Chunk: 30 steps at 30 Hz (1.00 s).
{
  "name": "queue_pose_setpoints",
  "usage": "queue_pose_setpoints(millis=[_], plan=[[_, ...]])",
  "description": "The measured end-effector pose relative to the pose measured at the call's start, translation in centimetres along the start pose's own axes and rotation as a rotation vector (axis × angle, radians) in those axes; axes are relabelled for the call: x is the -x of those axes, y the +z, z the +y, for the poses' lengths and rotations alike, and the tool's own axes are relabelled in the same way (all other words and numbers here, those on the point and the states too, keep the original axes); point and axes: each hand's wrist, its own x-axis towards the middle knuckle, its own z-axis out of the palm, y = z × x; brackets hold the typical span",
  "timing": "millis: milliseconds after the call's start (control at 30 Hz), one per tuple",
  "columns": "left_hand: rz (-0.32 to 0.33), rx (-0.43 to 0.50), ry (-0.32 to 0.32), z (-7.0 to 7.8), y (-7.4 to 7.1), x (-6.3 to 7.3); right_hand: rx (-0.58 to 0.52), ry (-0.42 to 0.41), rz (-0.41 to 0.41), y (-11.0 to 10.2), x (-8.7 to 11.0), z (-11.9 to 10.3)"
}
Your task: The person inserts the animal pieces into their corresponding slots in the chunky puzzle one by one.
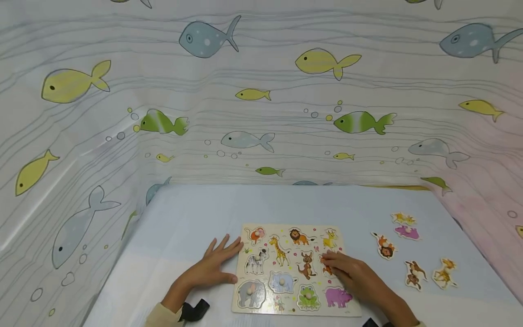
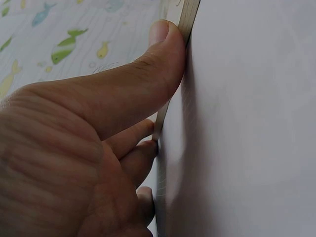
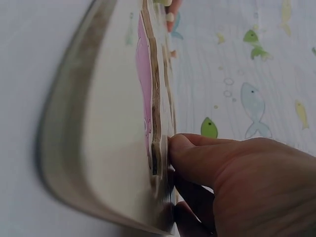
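A wooden animal knob puzzle board (image 1: 300, 309) lies flat on the table. My left hand (image 1: 210, 268) rests at its left edge, fingers spread and thumb against the side; the left wrist view shows the thumb (image 2: 168, 54) touching the board's edge. My right hand (image 1: 353, 274) reaches over the right side, thumb and fingers pinching an orange animal piece (image 1: 327, 269) at its spot; the fingers mostly cover it. Knobbed pieces sit in the board: an elephant (image 1: 251, 295), a frog (image 1: 308, 299), a zebra (image 1: 255, 263). In the right wrist view, the purple hippo picture (image 3: 143, 74) appears near the thumb.
Loose pieces lie to the right of the board: a lion (image 1: 385, 246), a purple hippo (image 1: 407, 232), a yellow-orange animal (image 1: 403, 218), a kangaroo (image 1: 415, 274) and a giraffe (image 1: 445, 274). A fish-patterned sheet (image 1: 253, 159) rises behind and beside the pale table (image 1: 196, 213).
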Motion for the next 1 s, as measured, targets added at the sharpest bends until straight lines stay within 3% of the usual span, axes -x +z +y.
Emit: queue_pose_setpoints(millis=[267, 500, 700, 867, 1000], plan=[[-0.002, 0.014, -0.016, -0.4, 0.6, 0.3, -0.099, 0.095, -0.079, -0.3, 0.0, -0.6], [-0.003, 0.031, -0.006, -0.4, 0.7, 0.1, -0.086, 0.158, 0.1, -2.4, 0.6, 1.0], [0.005, 0.017, 0.005, -0.3, 0.3, -0.1, -0.013, 0.355, 0.207, -5.9, 2.2, 4.0], [0.01, 0.019, 0.003, -0.3, 0.1, -0.2, 0.058, 0.492, 0.156, -7.9, 3.3, 6.7], [0.009, 0.028, 0.001, -0.3, 0.0, -0.2, 0.063, 0.497, 0.041, -8.3, 3.7, 8.5]])
